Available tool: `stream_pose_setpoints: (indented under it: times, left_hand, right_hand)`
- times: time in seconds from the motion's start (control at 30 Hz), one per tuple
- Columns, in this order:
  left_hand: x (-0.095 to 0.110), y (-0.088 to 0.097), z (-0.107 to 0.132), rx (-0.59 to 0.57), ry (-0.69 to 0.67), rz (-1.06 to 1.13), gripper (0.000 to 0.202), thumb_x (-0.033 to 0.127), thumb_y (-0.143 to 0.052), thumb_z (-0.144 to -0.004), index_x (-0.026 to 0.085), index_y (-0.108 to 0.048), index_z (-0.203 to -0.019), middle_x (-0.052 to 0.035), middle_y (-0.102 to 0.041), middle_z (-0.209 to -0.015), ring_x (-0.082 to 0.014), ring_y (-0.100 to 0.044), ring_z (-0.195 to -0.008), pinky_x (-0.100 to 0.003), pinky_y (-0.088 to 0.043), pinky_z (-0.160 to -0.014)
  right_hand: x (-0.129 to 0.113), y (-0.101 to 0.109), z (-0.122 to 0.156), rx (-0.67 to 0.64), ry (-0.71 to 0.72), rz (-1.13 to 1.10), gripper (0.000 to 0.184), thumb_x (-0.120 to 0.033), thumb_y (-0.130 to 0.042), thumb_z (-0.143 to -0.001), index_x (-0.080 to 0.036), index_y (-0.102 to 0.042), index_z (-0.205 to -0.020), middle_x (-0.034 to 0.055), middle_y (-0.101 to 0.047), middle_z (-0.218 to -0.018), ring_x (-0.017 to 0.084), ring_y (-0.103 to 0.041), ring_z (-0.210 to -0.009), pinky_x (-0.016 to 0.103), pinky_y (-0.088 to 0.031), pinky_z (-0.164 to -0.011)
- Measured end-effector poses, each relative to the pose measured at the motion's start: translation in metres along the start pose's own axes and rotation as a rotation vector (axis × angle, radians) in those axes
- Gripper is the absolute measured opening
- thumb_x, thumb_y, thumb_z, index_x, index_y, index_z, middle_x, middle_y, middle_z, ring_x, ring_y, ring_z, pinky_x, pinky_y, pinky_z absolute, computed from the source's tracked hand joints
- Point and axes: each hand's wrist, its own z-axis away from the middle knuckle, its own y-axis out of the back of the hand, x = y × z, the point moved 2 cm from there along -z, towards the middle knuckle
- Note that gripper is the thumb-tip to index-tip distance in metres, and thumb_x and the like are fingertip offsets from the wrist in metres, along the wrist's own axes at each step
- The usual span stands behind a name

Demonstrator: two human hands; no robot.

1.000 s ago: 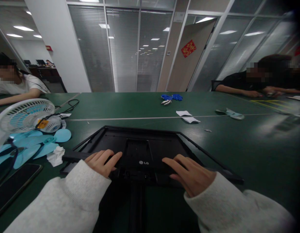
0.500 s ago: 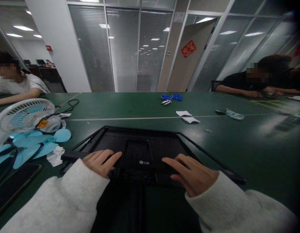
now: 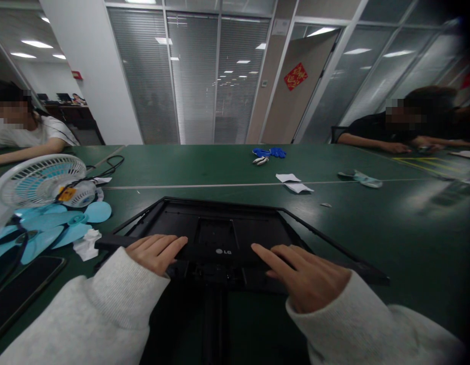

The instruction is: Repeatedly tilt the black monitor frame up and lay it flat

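A black LG monitor frame (image 3: 219, 223) lies flat on the green table (image 3: 371, 218), its near bar with the logo facing me. My left hand (image 3: 156, 252) rests on the left part of that bar, fingers stretched forward and flat. To the right of the logo, my right hand (image 3: 303, 274) lies on the bar with fingers extended. Neither hand grips anything. Both arms wear light grey sleeves.
A white and blue desk fan (image 3: 40, 185) with loose blue blades (image 3: 67, 223) lies at the left, beside crumpled paper (image 3: 86, 243) and a dark phone (image 3: 22, 291). Blue gloves (image 3: 268, 152), paper scraps (image 3: 293, 182) and a face mask (image 3: 362, 177) lie farther back. People sit at both far sides.
The near bar of the frame has shifted slightly away from me, and both hands have moved a little forward with it. My right fingers lie flatter.
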Motion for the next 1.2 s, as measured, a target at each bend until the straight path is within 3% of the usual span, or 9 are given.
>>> stream_pose_setpoints:
  times: [0.23, 0.4, 0.9, 1.2]
  left_hand:
    - [-0.001, 0.007, -0.001, -0.058, 0.022, -0.008, 0.031, 0.021, -0.035, -0.097, 0.019, -0.065, -0.104, -0.0020, -0.072, -0.098, -0.0159, -0.068, -0.088, -0.028, -0.050, -0.077]
    - [-0.003, 0.012, 0.000, -0.133, 0.028, -0.027, 0.036, 0.018, -0.030, -0.098, 0.019, -0.065, -0.105, -0.0021, -0.072, -0.100, -0.0150, -0.067, -0.091, -0.027, -0.049, -0.081]
    - [-0.013, 0.011, 0.004, -0.284, 0.089, 0.066, 0.031, 0.014, -0.040, -0.092, 0.024, -0.061, -0.112, -0.0022, -0.069, -0.104, -0.0154, -0.065, -0.095, -0.024, -0.048, -0.083]
    - [-0.012, 0.014, 0.005, -0.305, 0.094, 0.076, 0.031, 0.017, -0.040, -0.092, 0.024, -0.061, -0.114, -0.0025, -0.069, -0.106, -0.0162, -0.066, -0.095, -0.025, -0.049, -0.082]
  right_hand:
    - [-0.005, 0.004, -0.004, 0.031, 0.008, -0.030, 0.037, -0.008, -0.047, -0.086, -0.024, -0.058, -0.118, 0.0000, -0.066, -0.085, 0.012, -0.058, -0.066, 0.025, -0.040, -0.055]
    - [-0.005, 0.002, -0.005, 0.056, 0.033, -0.075, 0.033, -0.014, -0.051, -0.087, -0.022, -0.058, -0.118, -0.0006, -0.066, -0.087, 0.012, -0.059, -0.068, 0.025, -0.042, -0.056]
    - [-0.011, 0.003, -0.008, 0.051, 0.015, -0.071, 0.027, -0.019, -0.047, -0.091, -0.023, -0.060, -0.114, -0.0005, -0.066, -0.085, 0.012, -0.059, -0.067, 0.025, -0.040, -0.054]
    - [-0.007, -0.002, -0.008, 0.035, 0.027, -0.103, 0.028, -0.021, -0.043, -0.093, -0.023, -0.058, -0.117, -0.0007, -0.066, -0.088, 0.012, -0.058, -0.067, 0.025, -0.039, -0.054]
